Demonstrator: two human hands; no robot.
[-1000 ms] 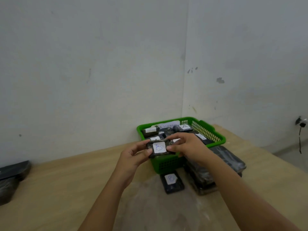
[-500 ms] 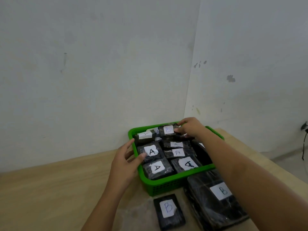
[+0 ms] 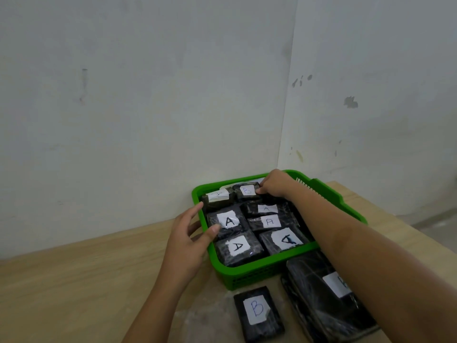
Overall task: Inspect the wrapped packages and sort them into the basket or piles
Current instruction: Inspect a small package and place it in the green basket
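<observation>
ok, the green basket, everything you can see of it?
The green basket looks like moulded plastic, rectangular, with slotted walls and a flared rim. It sits upright on the wooden table in the wall corner, holding black wrapped packages, most labelled A. The left hand rests at its left rim; the right hand grips a B-labelled package at the back.

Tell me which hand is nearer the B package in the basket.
Right. The right hand touches the B package at the basket's back; the left hand is at the left rim.
</observation>
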